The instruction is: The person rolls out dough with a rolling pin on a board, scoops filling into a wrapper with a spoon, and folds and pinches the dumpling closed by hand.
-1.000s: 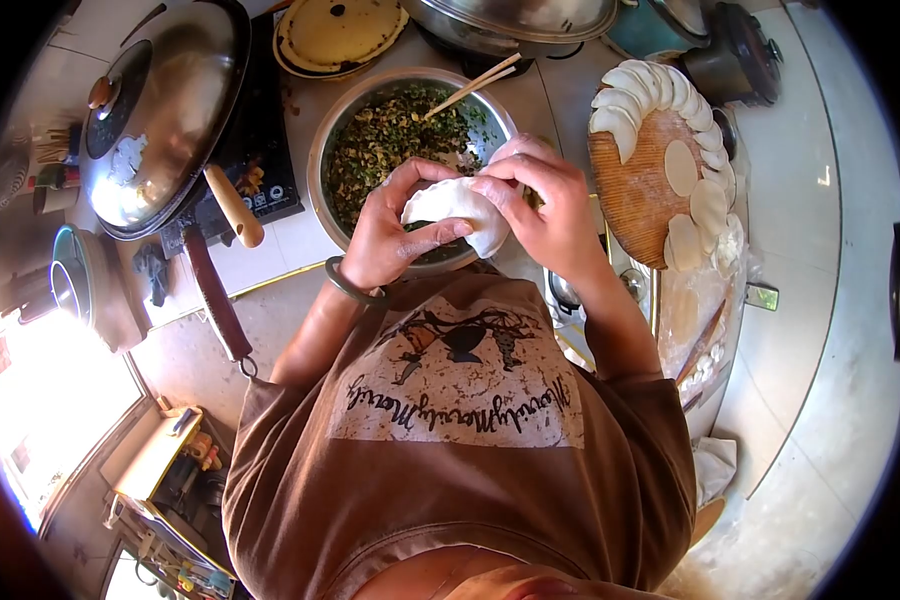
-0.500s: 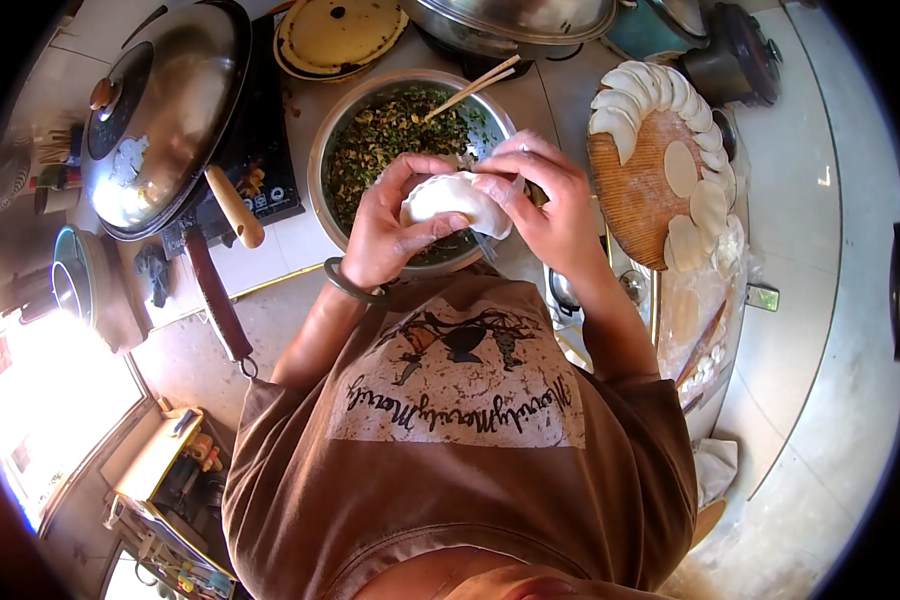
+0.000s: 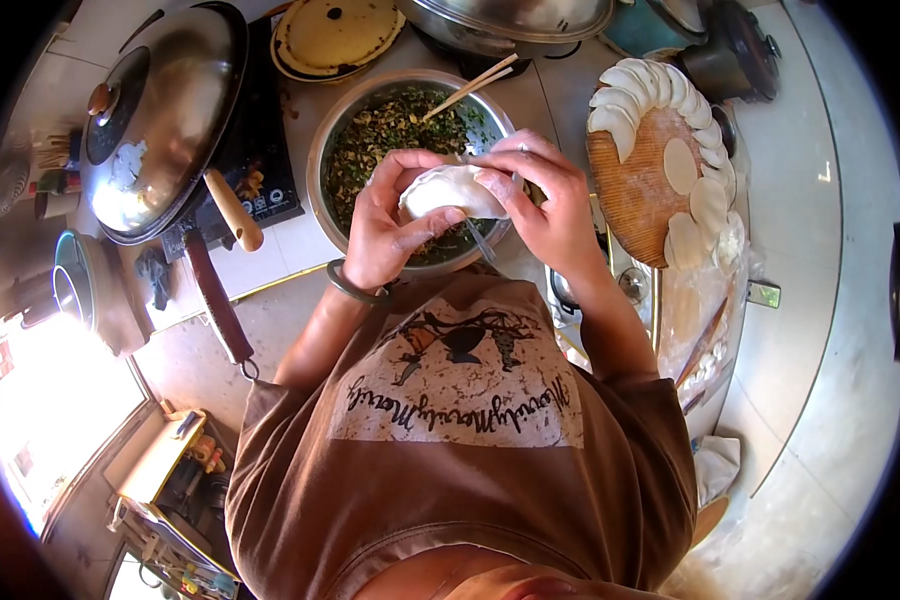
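Compared with a second ago, the dumpling's (image 3: 440, 194) right end is no longer drooping and a thin metal handle (image 3: 480, 241) is showing beneath it, while the left hand (image 3: 390, 218) and right hand (image 3: 548, 195) are both grasping the dumpling over the steel bowl (image 3: 316, 180). The fingers are hiding its far edge, and the handle's upper end is disappearing behind the dumpling.

Smooth, matt dumpling (image 3: 445, 192); shiny metal bowl (image 3: 317, 190) (matt wooden chopsticks (image 3: 470, 88)); ribbed board (image 3: 632, 190), perhaps wood
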Motion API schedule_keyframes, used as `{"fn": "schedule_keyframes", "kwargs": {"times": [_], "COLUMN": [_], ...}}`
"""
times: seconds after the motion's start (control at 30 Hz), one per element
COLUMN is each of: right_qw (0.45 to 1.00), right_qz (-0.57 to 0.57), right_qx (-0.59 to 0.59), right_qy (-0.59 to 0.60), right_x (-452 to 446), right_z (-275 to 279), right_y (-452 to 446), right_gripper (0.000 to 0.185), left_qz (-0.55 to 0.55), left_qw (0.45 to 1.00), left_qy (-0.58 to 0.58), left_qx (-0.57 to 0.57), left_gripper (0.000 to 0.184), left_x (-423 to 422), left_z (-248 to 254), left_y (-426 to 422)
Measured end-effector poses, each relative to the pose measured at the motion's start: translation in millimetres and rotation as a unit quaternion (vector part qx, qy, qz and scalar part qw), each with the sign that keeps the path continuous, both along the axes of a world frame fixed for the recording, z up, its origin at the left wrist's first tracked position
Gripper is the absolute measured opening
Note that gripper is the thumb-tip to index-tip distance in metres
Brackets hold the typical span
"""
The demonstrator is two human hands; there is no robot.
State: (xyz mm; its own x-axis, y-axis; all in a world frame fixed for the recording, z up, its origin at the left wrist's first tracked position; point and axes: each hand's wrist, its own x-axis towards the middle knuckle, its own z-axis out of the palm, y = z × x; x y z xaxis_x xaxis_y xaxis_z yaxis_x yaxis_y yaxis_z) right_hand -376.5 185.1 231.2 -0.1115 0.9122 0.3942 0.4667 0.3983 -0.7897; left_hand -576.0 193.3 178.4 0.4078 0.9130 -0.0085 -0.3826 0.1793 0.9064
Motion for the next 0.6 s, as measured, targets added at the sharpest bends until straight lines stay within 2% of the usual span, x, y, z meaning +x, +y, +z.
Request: {"fn": "schedule_keyframes", "kwargs": {"times": [0.2, 0.3, 0.4, 0.5, 0.6], "right_qw": [0.995, 1.000, 0.996, 0.998, 0.996], "right_qz": [-0.007, 0.001, -0.013, -0.008, -0.016], "right_qx": [0.075, 0.003, 0.060, 0.053, 0.050], "right_qy": [-0.061, -0.024, -0.067, -0.039, -0.072], "right_x": [-1.5, 4.2, -0.1, -1.7, 4.0], "right_z": [-7.7, -6.4, -6.3, -4.4, -11.8], "right_y": [2.2, -0.8, -0.5, 1.0, -3.7], "right_gripper": [0.007, 0.006, 0.005, 0.006, 0.007], "left_qz": [0.009, 0.023, 0.021, 0.024, 0.032], "left_qw": [1.000, 1.000, 1.000, 1.000, 0.999], "left_qy": [0.001, 0.010, 0.005, 0.001, -0.005], "left_qx": [0.003, 0.010, 0.008, 0.018, 0.011], "left_gripper": [0.058, 0.058, 0.057, 0.056, 0.055], "left_x": [1.9, 0.4, 1.5, -0.1, 0.2], "left_z": [0.2, 0.2, 1.5, -0.5, -1.1], "left_y": [-1.0, 0.6, 0.5, 1.4, 1.6]}}
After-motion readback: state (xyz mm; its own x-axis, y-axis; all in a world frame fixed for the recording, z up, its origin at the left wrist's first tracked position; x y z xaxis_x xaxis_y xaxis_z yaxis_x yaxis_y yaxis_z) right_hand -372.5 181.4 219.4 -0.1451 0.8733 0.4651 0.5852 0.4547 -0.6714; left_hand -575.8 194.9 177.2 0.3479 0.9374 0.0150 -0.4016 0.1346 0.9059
